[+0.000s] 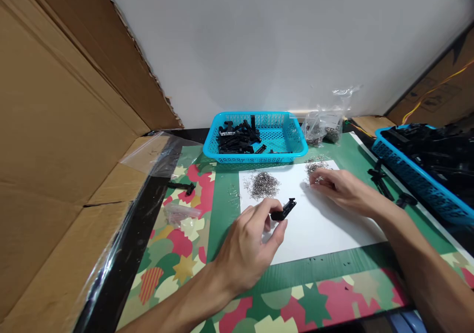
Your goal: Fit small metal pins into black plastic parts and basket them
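Note:
My left hand (255, 237) holds a small black plastic part (283, 209) between thumb and fingers, above the white paper (314, 229). At the right, my right hand (335, 187) has its fingertips pressed together at the near edge of a small pile of tiny metal pieces (314, 165); anything between them is too small to make out. A larger pile of tiny metal pieces (263, 184) lies on the paper's upper left, beyond my left hand.
Behind the paper stands a blue basket (255, 159) of black parts. Clear bags (329, 128) sit beside it. Another blue basket (425, 181), heaped with black parts, is at the right. Loose black parts (381, 182) lie nearby. Cardboard (70, 126) walls the left side.

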`<action>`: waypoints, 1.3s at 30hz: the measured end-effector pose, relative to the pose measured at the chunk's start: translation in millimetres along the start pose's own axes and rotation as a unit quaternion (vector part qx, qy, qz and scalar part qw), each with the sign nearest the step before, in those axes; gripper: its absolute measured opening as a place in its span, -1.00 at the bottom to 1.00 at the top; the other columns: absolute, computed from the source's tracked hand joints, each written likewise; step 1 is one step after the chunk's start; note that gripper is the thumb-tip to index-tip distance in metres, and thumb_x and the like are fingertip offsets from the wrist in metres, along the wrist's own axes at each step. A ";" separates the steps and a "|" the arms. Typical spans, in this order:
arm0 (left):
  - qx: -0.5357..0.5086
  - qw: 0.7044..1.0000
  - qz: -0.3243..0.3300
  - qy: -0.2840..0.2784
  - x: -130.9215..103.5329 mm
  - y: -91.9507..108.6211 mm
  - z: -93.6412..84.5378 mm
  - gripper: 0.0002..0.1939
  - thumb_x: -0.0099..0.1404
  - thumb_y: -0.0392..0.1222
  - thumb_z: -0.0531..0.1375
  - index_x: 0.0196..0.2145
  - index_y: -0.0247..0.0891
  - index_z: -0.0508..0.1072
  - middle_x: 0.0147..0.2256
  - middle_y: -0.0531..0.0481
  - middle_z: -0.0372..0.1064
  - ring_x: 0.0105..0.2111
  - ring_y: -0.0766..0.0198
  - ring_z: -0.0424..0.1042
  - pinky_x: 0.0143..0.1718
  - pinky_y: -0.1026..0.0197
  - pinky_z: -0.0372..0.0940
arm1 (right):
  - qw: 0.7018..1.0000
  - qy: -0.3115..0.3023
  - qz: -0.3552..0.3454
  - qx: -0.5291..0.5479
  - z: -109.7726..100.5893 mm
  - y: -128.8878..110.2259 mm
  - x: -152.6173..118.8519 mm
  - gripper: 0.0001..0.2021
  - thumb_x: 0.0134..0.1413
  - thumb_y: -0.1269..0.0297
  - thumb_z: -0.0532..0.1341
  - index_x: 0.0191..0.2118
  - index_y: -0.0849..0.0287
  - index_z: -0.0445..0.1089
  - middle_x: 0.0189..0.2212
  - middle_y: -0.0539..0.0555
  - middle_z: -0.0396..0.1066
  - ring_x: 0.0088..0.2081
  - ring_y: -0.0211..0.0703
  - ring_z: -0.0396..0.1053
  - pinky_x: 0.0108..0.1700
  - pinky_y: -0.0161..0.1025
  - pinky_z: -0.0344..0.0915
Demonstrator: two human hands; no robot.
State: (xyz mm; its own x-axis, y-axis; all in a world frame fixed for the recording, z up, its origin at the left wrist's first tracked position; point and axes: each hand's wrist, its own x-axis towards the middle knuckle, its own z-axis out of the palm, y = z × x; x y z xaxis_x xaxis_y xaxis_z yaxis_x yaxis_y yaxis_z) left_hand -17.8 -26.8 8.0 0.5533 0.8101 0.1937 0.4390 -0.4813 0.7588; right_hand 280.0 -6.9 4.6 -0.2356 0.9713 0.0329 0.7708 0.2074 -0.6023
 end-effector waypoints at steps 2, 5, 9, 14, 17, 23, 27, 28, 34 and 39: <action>-0.002 1.000 0.003 0.004 0.5 0.1 0.2 -0.89 0.50 -0.21 0.18 -0.04 -0.13 0.36 -0.37 0.13 0.31 -0.36 0.27 0.38 -0.28 0.20 0.28 | 0.999 0.024 0.002 0.038 -1.6 -1.1 -1.0 -0.77 0.44 0.09 0.13 -0.19 0.10 0.42 -0.55 -0.08 0.27 -0.52 -0.23 0.10 -0.46 -0.28 0.01; -0.006 1.000 0.006 0.004 1.4 0.0 0.3 -0.89 0.49 -0.22 0.18 -0.05 -0.13 0.36 -0.36 0.13 0.31 -0.36 0.27 0.38 -0.28 0.19 0.28 | 0.996 0.041 0.003 0.080 -3.1 -0.9 -1.0 -0.73 0.48 0.04 0.08 -0.20 0.10 0.34 -0.54 -0.09 0.23 -0.52 -0.24 0.06 -0.47 -0.28 -0.01; 0.001 1.000 0.003 -0.002 1.6 0.1 0.2 -0.89 0.48 -0.22 0.18 -0.05 -0.13 0.36 -0.36 0.12 0.31 -0.36 0.26 0.38 -0.27 0.18 0.28 | 0.998 0.044 0.012 0.050 -1.7 6.3 0.4 -0.76 0.46 0.07 0.10 -0.21 0.10 0.33 -0.56 -0.09 0.23 -0.54 -0.24 0.05 -0.49 -0.28 -0.02; 0.001 1.000 0.007 -0.014 1.8 -0.1 1.8 -0.91 0.48 -0.24 0.18 -0.07 -0.14 0.36 -0.30 0.08 0.39 -0.35 0.26 0.40 -0.26 0.16 0.30 | 0.999 0.036 0.013 -0.037 -2.0 14.7 -0.1 -0.87 0.33 0.20 0.21 -0.26 0.09 0.42 -0.59 -0.09 0.27 -0.56 -0.24 0.08 -0.49 -0.27 -0.01; 0.003 1.000 0.008 -0.021 2.1 -0.9 3.2 -0.89 0.49 -0.24 0.18 -0.06 -0.14 0.36 -0.24 0.06 0.44 -0.30 0.24 0.44 -0.23 0.14 0.31 | 0.998 0.033 -0.003 -0.048 -6.1 13.3 -1.5 -0.88 0.24 0.23 0.26 -0.32 0.10 0.48 -0.60 -0.08 0.26 -0.57 -0.25 0.08 -0.50 -0.26 -0.02; 0.015 0.999 0.021 -0.029 0.9 -1.0 2.6 -0.89 0.48 -0.25 0.18 -0.05 -0.15 0.36 -0.21 0.05 0.46 -0.26 0.22 0.48 -0.21 0.13 0.31 | 0.994 0.112 0.011 -0.007 -10.2 5.4 -2.0 -0.76 0.29 0.10 0.23 -0.33 0.12 0.49 -0.63 -0.12 0.09 -0.56 -0.26 0.01 -0.48 -0.25 -0.03; 0.025 0.999 0.024 -0.024 0.7 0.1 1.4 -0.88 0.47 -0.26 0.20 -0.06 -0.14 0.37 -0.23 0.06 0.47 -0.27 0.21 0.48 -0.23 0.15 0.32 | 0.990 0.137 0.020 0.003 -4.0 1.7 2.2 -0.67 0.31 -0.02 0.22 -0.32 0.14 0.49 -0.64 -0.11 0.10 -0.57 -0.26 -0.01 -0.49 -0.26 -0.05; 0.027 0.999 0.025 -0.022 0.9 0.3 1.3 -0.88 0.47 -0.26 0.20 -0.06 -0.14 0.37 -0.23 0.06 0.47 -0.27 0.21 0.48 -0.23 0.15 0.32 | 0.990 0.142 0.024 -0.004 -2.8 1.4 3.2 -0.66 0.31 -0.04 0.23 -0.32 0.14 0.49 -0.65 -0.11 0.11 -0.58 -0.26 0.00 -0.50 -0.26 -0.05; 0.034 0.999 0.037 -0.018 1.1 -0.5 1.3 -0.87 0.47 -0.26 0.20 -0.06 -0.14 0.38 -0.25 0.05 0.47 -0.27 0.19 0.50 -0.23 0.14 0.35 | 0.983 0.171 0.042 0.053 -3.5 3.0 3.3 -0.60 0.32 -0.12 0.22 -0.27 0.16 0.48 -0.65 -0.12 0.07 -0.57 -0.28 -0.06 -0.51 -0.26 -0.11; 0.031 0.999 0.033 -0.023 0.5 -0.9 1.4 -0.86 0.47 -0.28 0.20 -0.05 -0.14 0.37 -0.25 0.05 0.46 -0.27 0.19 0.50 -0.21 0.13 0.35 | 0.980 0.162 0.067 0.099 -3.3 5.6 2.3 -0.62 0.31 -0.11 0.25 -0.25 0.16 0.46 -0.63 -0.11 0.12 -0.57 -0.30 -0.08 -0.52 -0.28 -0.15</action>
State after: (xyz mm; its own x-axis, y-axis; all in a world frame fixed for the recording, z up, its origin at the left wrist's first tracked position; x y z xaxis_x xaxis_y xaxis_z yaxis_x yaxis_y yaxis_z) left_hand -16.9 -26.5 6.6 0.6144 0.7599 0.2123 0.4427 -0.5547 0.7045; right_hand 285.7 -3.1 3.9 0.0846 0.9808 0.1758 0.6444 0.0807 -0.7605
